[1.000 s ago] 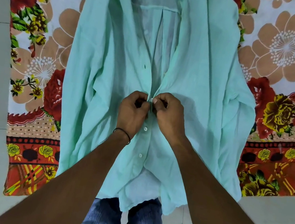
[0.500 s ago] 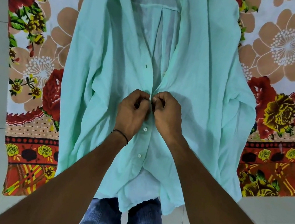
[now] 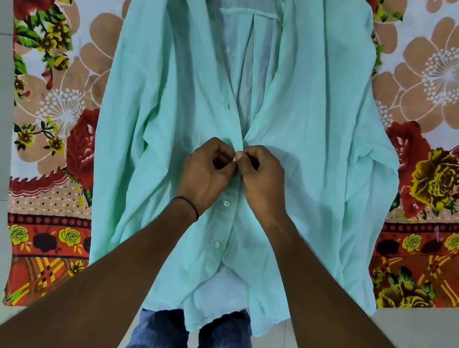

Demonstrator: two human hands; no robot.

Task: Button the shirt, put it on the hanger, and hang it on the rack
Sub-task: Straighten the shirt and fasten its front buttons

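Both hands [image 3: 237, 172] pinch shirt [image 3: 307, 126] placket mid-front.

no text, label, brand, number or sign could be read anywhere in the view. the mint shirt [image 3: 311, 102] showed plain cloth and plain white buttons with no tag visible, and the bedsheet [image 3: 451, 90] under it carried only a flower print, without any lettering.
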